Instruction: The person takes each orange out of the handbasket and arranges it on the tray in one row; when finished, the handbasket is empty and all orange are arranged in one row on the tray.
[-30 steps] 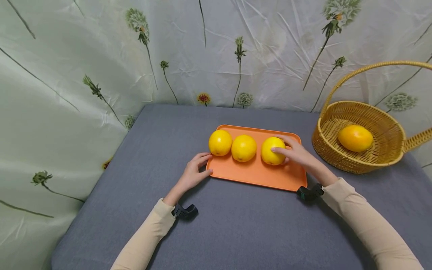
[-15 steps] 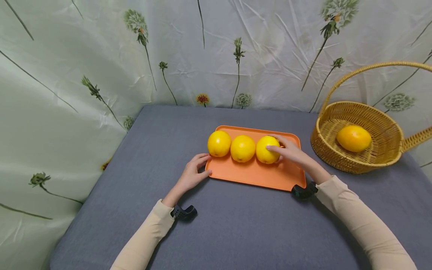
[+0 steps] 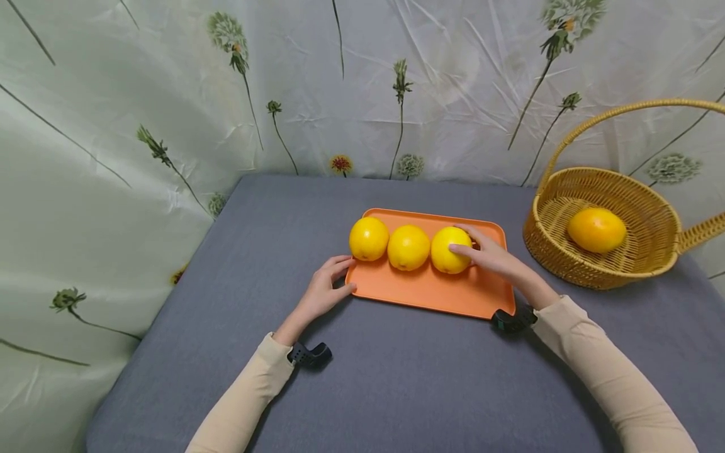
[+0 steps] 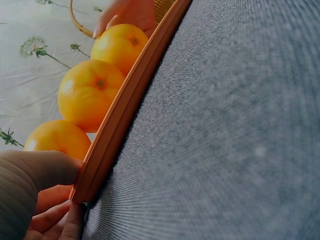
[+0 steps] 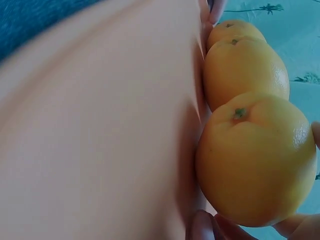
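On an orange tray (image 3: 430, 296), three oranges stand in a row along its length. My right hand (image 3: 489, 255) grips the rightmost orange (image 3: 447, 251), thumb on the near side and fingers round the far right. That orange is right beside the middle orange (image 3: 409, 247); the left orange (image 3: 368, 238) is at the tray's left end. My left hand (image 3: 323, 289) holds the tray's left edge. In the left wrist view, its thumb (image 4: 55, 170) lies at the tray's rim with the other fingers below. The right wrist view shows the gripped orange (image 5: 255, 165) resting on the tray.
A wicker basket (image 3: 600, 277) with a tall handle stands right of the tray, holding one oval orange-yellow fruit (image 3: 596, 230). Grey cloth (image 3: 396, 377) covers the table. A flower-printed curtain (image 3: 317, 94) hangs behind and to the left.
My right hand has slid the rightmost orange left, closing the gap to the middle orange; in the last half second it has barely moved. My left hand has stayed at the tray's edge.
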Tool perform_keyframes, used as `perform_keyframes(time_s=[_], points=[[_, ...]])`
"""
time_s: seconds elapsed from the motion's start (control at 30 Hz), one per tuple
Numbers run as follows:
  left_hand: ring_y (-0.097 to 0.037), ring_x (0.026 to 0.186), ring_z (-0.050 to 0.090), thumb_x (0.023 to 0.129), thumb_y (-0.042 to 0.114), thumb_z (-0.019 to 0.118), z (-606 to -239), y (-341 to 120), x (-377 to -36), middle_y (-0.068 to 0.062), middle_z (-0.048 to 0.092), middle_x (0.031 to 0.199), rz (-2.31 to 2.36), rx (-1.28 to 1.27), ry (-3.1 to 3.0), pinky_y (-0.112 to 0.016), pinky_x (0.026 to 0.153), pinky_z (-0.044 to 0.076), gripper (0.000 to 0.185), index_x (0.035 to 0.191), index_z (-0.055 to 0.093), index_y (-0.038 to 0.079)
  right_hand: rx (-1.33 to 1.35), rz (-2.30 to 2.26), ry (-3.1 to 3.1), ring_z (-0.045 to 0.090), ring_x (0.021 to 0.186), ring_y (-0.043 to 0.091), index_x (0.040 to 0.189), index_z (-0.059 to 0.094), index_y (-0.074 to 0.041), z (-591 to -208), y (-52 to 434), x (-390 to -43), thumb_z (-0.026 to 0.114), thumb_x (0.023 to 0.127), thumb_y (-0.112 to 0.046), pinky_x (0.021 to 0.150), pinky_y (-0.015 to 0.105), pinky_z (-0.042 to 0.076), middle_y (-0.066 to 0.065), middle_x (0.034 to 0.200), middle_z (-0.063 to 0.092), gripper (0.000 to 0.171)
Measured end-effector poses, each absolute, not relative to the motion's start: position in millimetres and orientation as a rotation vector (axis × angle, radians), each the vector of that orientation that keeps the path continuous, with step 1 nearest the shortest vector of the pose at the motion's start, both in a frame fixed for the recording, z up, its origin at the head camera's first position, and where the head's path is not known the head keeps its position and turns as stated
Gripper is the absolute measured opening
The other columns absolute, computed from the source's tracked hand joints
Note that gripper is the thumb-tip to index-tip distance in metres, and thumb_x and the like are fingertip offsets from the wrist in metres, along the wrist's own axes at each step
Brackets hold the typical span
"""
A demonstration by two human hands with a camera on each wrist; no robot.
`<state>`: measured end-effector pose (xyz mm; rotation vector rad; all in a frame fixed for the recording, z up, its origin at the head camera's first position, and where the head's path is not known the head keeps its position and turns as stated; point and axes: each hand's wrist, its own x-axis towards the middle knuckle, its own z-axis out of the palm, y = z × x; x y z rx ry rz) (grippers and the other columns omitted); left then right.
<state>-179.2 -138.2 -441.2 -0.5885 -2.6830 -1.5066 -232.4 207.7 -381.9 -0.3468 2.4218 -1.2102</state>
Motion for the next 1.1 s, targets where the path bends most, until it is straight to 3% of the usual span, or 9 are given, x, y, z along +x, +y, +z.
perform_keyframes(time_s=[0.33,0.6,0.87,0.97,1.1], points=[[-0.036,0.120,0.054,0.083,0.003,0.067,-440.5,-137.4,-179.3,-0.024,0.048,0.133,-1.529,-0.583,-2.679,-0.046,0.104,0.043,0.049,0.128,0.052,-0.007,-0.330,-1.225,2.400,0.039,0.127,0.038,0.152,0.012,-0.013,-383.4,212.4,-230.7,0.050,0.095,-0.039,0.087,0.032,0.050,0.024,0.148,0.026,0.073],[-0.036,0.120,0.054,0.082,0.002,0.067,-440.0,-136.5,-178.4,-0.024,0.048,0.133,-1.503,-0.583,-2.686,-0.046,0.103,0.044,0.049,0.127,0.052,-0.008,-0.355,-1.261,2.387,0.039,0.129,0.043,0.152,0.010,-0.010,-376.2,224.6,-219.8,0.050,0.096,-0.035,0.093,0.044,0.052,0.030,0.146,0.025,0.073],[-0.035,0.120,0.055,0.082,0.003,0.067,-440.6,-137.1,-179.2,-0.023,0.048,0.133,-1.508,-0.563,-2.692,-0.044,0.103,0.044,0.049,0.128,0.053,-0.007,-0.390,-1.211,2.447,0.036,0.132,0.043,0.151,0.014,-0.011,-361.5,247.8,-208.7,0.051,0.096,-0.034,0.098,0.053,0.045,0.027,0.148,0.027,0.070],[-0.035,0.119,0.055,0.082,0.003,0.067,-440.7,-137.2,-178.7,-0.023,0.049,0.133,-1.497,-0.572,-2.688,-0.045,0.103,0.044,0.049,0.127,0.053,-0.007,-0.422,-1.173,2.499,0.039,0.129,0.041,0.149,0.019,-0.008,-354.7,257.1,-205.6,0.050,0.096,-0.031,0.098,0.049,0.045,0.025,0.148,0.030,0.065],[-0.035,0.119,0.055,0.081,0.003,0.068,-441.3,-137.4,-178.3,-0.023,0.049,0.132,-1.497,-0.574,-2.682,-0.046,0.102,0.045,0.049,0.127,0.053,-0.007,-0.445,-1.136,2.539,0.043,0.126,0.037,0.147,0.025,-0.006,-344.3,270.1,-200.7,0.050,0.096,-0.029,0.090,0.025,0.049,0.024,0.146,0.035,0.061]])
